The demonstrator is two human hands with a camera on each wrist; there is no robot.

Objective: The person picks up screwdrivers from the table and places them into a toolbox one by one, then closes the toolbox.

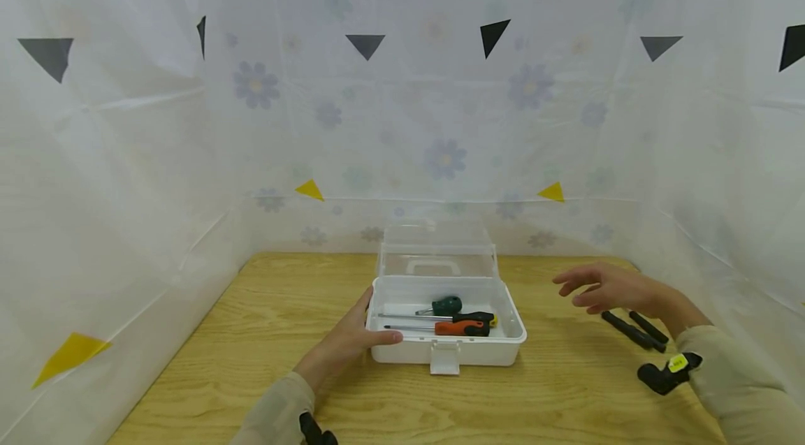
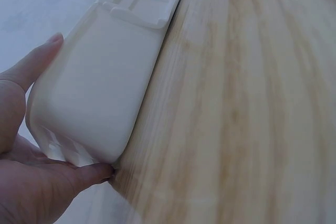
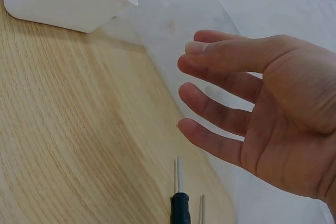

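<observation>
Box (image 1: 448, 348) sits mid-table (image 1: 251, 361), lid (image 1: 437, 253) thrown back and standing up behind it. White plastic, thin-walled, latch tab hanging off the front edge.

My left hand (image 1: 349, 345) is against the box's left end: thumb along the front corner, fingers (image 2: 31, 66) spread flat over the end wall, palm wrapped round the corner. It braces more than it clamps.

My right hand (image 1: 608, 288) hovers clear of the table, right of the box. Fingers (image 3: 220, 100) loosely spread, holding nothing. Two black screwdrivers (image 1: 632, 328) lie just under and behind it; in the wrist view one tip points away from the palm.

Inside the box: three screwdrivers (image 1: 454, 318), with green, black and orange handles, lying lengthwise.

Handling guess: the box is light and smooth, likely to skate on the wood if nudged, so the bracing hand matters. The loose screwdrivers look stiff and slim and may roll; best pinched at the black handle, not the shaft.
</observation>
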